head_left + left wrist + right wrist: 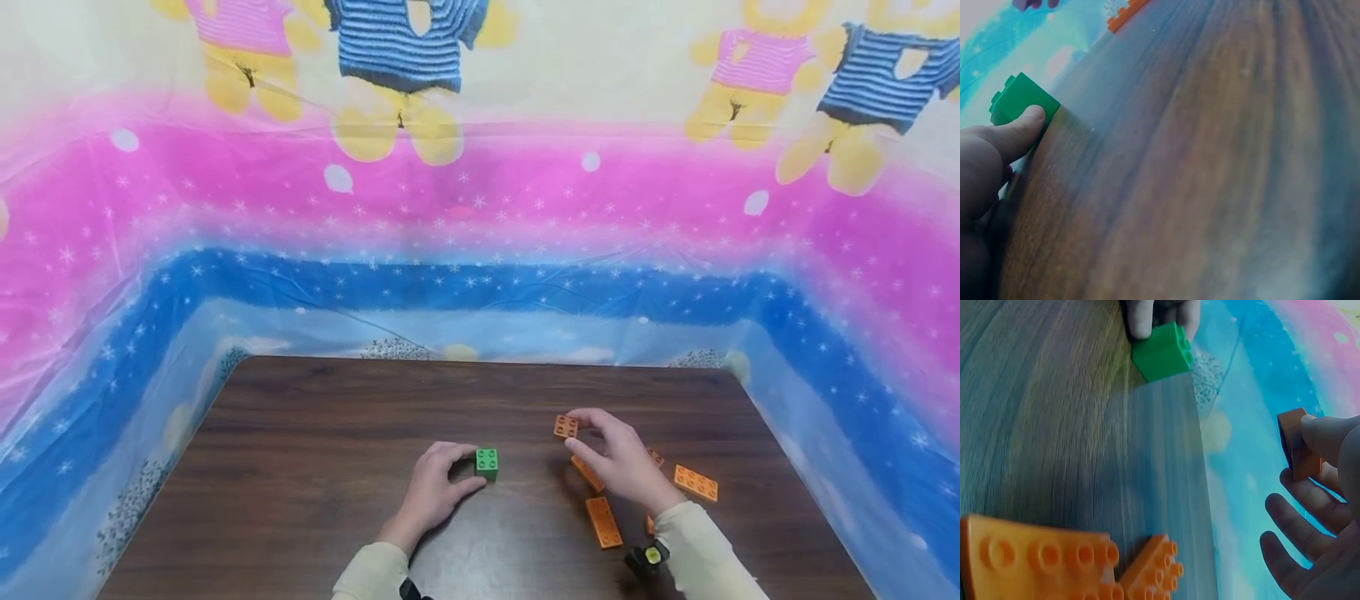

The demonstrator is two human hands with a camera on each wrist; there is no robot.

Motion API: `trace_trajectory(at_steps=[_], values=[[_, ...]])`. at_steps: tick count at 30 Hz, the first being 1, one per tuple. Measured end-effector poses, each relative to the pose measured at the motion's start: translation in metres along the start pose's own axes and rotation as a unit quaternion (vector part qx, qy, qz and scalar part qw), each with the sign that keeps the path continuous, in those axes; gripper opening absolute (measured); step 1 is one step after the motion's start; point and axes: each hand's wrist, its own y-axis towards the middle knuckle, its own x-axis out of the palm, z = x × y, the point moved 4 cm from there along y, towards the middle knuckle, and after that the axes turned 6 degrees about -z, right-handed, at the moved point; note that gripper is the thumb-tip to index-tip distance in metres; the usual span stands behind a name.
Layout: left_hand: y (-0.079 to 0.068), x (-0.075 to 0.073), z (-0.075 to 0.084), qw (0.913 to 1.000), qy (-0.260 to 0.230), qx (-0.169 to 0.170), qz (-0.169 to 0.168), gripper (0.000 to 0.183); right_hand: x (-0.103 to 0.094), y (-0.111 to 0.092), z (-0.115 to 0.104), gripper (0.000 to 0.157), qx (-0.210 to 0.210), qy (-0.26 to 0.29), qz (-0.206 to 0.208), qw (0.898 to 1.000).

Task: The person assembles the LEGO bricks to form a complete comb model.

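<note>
In the head view a green toy building brick with studs on top sits on the brown table. My left hand holds it between thumb and fingers; the left wrist view shows the thumb pressed on the side of the green brick. Raised above the table, my right hand pinches a small orange four-stud brick. In the right wrist view that orange brick is between thumb and index finger, while the other fingers are spread. Beneath the right hand lie orange bricks, partly hidden by it.
A longer orange brick lies right of the right hand on the wooden table. Another orange one is close under the right palm. A printed cloth with pink and blue bands hangs around the table's back and sides.
</note>
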Motion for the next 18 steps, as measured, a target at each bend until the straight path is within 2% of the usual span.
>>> trace_trajectory(at_steps=[6, 18], values=[[-0.001, 0.001, 0.0, 1.0, 0.0, 0.0, -0.001, 0.041, 0.011, 0.007, -0.01, 0.038, -0.037, 0.0, -0.006, 0.999], [-0.001, -0.001, -0.001, 0.9997, -0.008, -0.019, -0.014, 0.042, 0.039, 0.02, -0.027, 0.04, -0.041, 0.031, -0.024, 0.998]])
